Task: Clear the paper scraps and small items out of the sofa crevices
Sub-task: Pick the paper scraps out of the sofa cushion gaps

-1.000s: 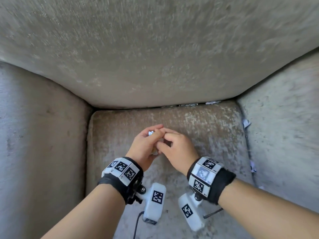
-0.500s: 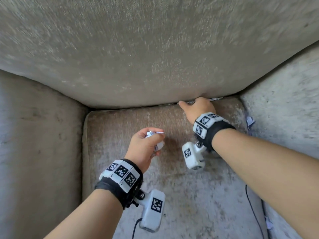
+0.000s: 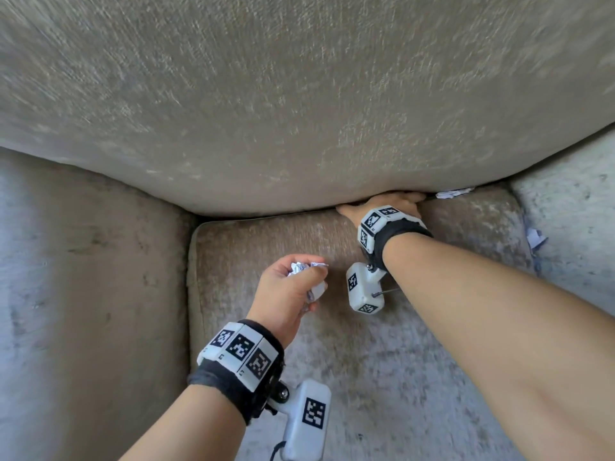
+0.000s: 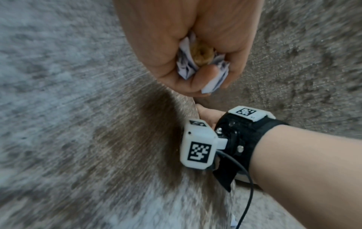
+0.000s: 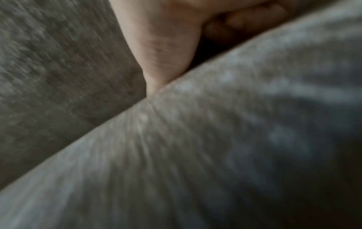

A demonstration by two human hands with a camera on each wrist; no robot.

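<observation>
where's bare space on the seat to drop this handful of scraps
The near seat cushion is bare between the left hand, which grips crumpled paper scraps, and the right forearm. So is its left strip along the left armrest. It is crowded at the back crevice, where the right hand digs beside a scrap, and at the right crevice's scrap.

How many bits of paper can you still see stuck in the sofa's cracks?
2: one white scrap in the back crevice just right of the right hand, another scrap in the right-side crevice. More may be hidden deeper; the left hand grips collected paper.
</observation>
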